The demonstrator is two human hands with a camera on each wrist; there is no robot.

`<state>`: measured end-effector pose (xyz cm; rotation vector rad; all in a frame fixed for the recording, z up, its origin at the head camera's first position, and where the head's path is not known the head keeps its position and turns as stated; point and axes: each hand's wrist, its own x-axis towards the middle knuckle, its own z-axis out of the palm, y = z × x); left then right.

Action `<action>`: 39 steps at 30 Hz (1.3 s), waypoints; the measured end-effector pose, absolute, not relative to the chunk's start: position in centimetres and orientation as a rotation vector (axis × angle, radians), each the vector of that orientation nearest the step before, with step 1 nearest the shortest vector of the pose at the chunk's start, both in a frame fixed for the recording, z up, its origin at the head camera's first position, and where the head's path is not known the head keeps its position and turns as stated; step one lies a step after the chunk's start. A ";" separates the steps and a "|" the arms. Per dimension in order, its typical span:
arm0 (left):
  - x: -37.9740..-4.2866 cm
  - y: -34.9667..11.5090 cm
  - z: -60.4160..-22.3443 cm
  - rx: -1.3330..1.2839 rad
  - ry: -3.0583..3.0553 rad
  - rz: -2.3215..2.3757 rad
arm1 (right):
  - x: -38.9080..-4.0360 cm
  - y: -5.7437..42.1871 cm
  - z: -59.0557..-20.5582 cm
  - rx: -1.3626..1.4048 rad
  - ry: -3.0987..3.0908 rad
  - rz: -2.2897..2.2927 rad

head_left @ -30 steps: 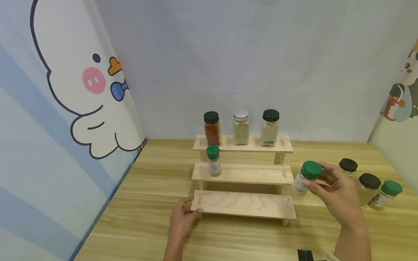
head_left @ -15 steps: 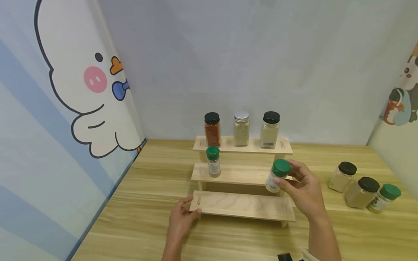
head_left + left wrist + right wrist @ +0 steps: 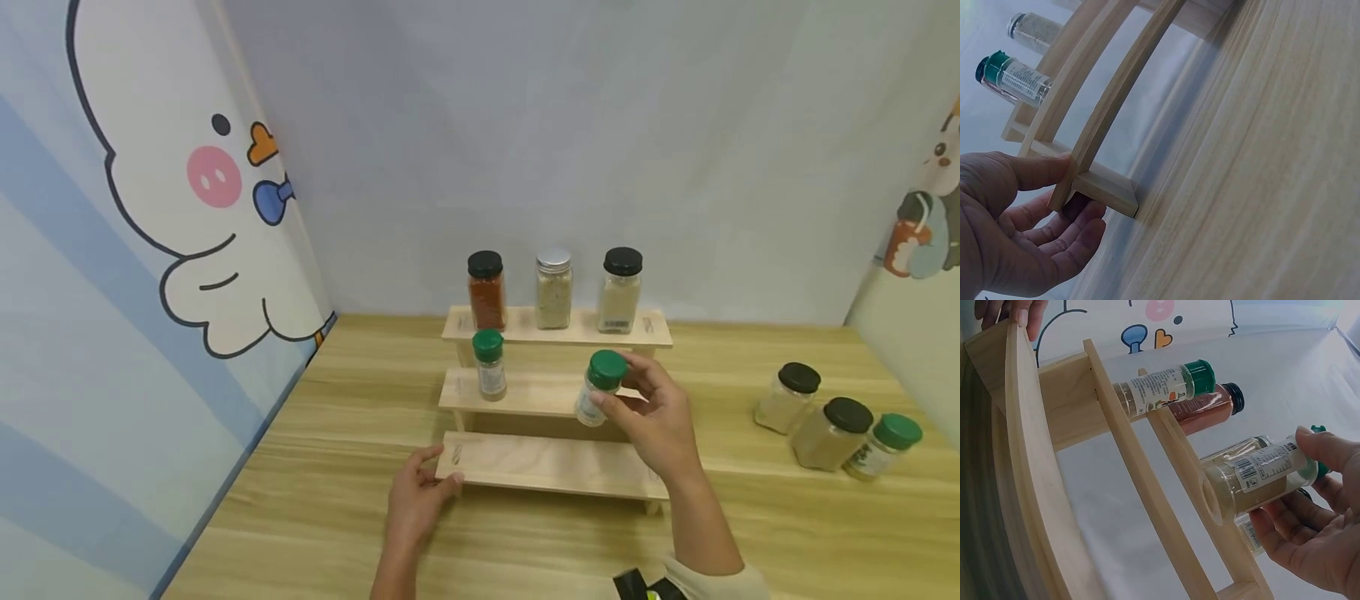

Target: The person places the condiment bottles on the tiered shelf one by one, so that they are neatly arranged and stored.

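My right hand (image 3: 656,417) pinches a green-capped spice jar (image 3: 592,402) near its cap, tilted, in front of the middle step of a three-step wooden rack (image 3: 547,462). In the right wrist view the jar (image 3: 1254,478) hangs apart from the step, its base toward the rack. My left hand (image 3: 416,500) grips the left end of the lowest step; in the left wrist view the thumb (image 3: 1044,170) lies on top and the fingers curl beneath. Another green-capped spice jar (image 3: 491,375) stands at the left of the middle step.
On the top step stand a red spice jar (image 3: 487,298), a silver-lidded jar (image 3: 553,296) and a black-lidded jar (image 3: 618,300). Right of the rack, two black-lidded jars (image 3: 783,407) and a green-capped jar (image 3: 877,454) sit on the wooden table (image 3: 315,467).
My right hand has carried the green-capped spice jar leftward, from beside the rack to in front of the middle step. My left hand stays on the lowest step.
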<state>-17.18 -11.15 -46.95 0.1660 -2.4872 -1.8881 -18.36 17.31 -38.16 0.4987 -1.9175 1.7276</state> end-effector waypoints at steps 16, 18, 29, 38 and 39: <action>-17.0 -11.2 -46.7 0.165 -2.474 -1.891 | -20.4 15.1 -39.1 0.392 -1.995 1.751; -17.1 -11.2 -46.8 0.171 -2.473 -1.889 | -20.8 15.0 -39.0 0.372 -2.009 1.750; -17.3 -11.0 -46.7 0.160 -2.458 -1.906 | -22.7 14.6 -39.2 0.316 -2.065 1.729; -17.4 -11.1 -47.0 0.165 -2.466 -1.890 | -23.7 14.2 -39.6 0.349 -2.083 1.739; -17.4 -11.1 -47.0 0.170 -2.471 -1.885 | -23.7 14.1 -39.6 0.351 -2.090 1.743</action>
